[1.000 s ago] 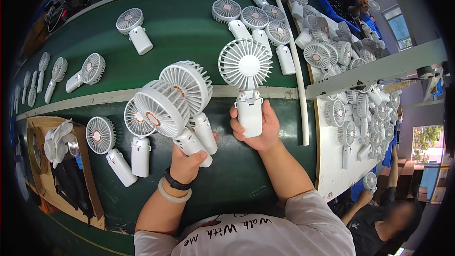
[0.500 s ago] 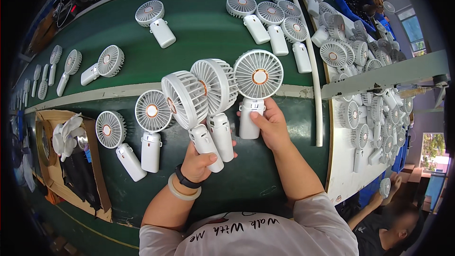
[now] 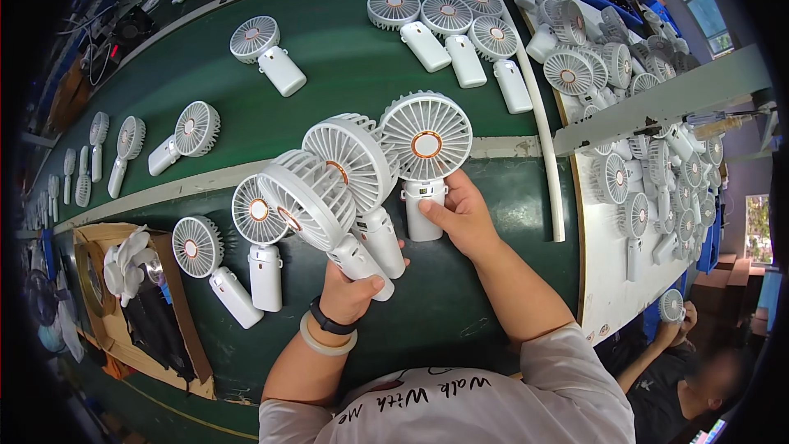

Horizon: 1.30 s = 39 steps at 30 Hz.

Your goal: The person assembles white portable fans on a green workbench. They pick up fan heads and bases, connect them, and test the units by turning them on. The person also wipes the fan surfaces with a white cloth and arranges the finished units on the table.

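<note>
My left hand [image 3: 349,289], with a dark band and a pale bangle at the wrist, is closed round the handles of two white handheld fans. The front fan [image 3: 300,205] leans left and partly covers the second fan [image 3: 349,160]. My right hand [image 3: 462,215] grips a third white handheld fan [image 3: 427,143] by its handle, thumb on the front just below a small dark display window. Its round grille, with an orange ring at the hub, faces me and meets the second fan's edge. Left of my hands, two more fans [image 3: 265,267] [image 3: 234,296] lie on the green bench.
Other fans lie on the green belt [image 3: 329,66] beyond a pale rail. An open cardboard box [image 3: 185,321] holding white gloves stands at left. A white pipe [image 3: 542,115] and metal beam [image 3: 666,103] border a white table [image 3: 600,296] heaped with fans. Co-workers sit at right.
The two fans in my left hand have tipped further left and down, now overlapping a fan on the bench. My right hand's fan has shifted slightly left. The whole view has turned a little.
</note>
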Available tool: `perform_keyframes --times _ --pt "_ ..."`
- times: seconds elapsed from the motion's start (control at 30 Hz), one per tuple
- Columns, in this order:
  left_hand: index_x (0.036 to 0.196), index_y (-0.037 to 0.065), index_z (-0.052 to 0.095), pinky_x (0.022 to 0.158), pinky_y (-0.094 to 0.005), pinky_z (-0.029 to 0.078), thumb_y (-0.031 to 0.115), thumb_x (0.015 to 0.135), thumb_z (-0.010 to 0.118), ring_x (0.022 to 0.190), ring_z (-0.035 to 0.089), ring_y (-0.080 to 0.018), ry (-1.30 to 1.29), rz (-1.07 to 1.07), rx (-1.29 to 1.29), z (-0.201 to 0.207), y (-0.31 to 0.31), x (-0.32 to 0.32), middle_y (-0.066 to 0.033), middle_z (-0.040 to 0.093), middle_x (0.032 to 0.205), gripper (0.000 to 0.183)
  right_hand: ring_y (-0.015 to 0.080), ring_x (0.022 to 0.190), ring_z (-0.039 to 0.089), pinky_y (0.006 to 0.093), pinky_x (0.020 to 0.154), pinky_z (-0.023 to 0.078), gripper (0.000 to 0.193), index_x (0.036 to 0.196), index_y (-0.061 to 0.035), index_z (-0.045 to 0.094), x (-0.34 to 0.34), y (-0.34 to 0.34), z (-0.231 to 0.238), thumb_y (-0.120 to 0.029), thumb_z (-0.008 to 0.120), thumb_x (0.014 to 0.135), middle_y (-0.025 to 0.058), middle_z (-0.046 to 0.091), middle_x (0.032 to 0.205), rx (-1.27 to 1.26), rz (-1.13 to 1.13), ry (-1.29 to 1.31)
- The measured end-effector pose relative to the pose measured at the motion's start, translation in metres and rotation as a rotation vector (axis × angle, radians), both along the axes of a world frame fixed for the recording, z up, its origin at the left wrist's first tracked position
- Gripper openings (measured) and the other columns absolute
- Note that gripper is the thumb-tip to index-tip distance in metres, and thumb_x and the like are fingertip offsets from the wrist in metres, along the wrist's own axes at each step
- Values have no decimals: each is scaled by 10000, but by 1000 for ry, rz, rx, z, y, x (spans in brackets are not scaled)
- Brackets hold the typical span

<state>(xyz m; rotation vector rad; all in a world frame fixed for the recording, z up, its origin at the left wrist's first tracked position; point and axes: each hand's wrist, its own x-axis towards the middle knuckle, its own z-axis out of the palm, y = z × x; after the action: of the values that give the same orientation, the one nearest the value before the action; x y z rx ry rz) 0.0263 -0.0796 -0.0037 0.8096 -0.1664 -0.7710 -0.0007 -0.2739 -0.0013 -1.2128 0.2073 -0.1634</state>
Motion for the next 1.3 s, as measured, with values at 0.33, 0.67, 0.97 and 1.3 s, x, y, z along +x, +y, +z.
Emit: perform_keyframes --times 0.33,0.67,0.97,1.3 --pt "1436 103 144 910 -511 477 125 642 775 1310 308 -352 -32 -27 -9 5 -4 2 -168 233 1449 1014 140 1042 554 296 886 453 460 1263 8 413 0 2 7 28 568 831 91 549 1179 71 5 13" --pt "1374 74 289 970 -515 431 67 643 745 1246 416 -275 -25 -10 -56 9 -12 -1 -147 419 1318 861 133 1058 541 289 891 445 461 1279 2 397 -2 0 7 19 553 846 82 544 1184 54 4 16" --pt "1301 -9 356 941 -349 414 32 668 695 1069 539 -266 -466 -108 232 -5 2 0 -108 505 1197 719 213 1243 395 354 1045 296 791 1397 -22 249 -7 27 13 -227 708 786 121 406 1347 264 207 -171" --pt "1381 -66 207 1087 -476 193 189 656 765 1314 227 -463 -1252 -111 880 84 29 -41 -308 204 1418 949 320 1118 524 432 944 455 954 1327 -25 361 -39 45 32 -444 776 577 186 477 1248 820 331 -69"
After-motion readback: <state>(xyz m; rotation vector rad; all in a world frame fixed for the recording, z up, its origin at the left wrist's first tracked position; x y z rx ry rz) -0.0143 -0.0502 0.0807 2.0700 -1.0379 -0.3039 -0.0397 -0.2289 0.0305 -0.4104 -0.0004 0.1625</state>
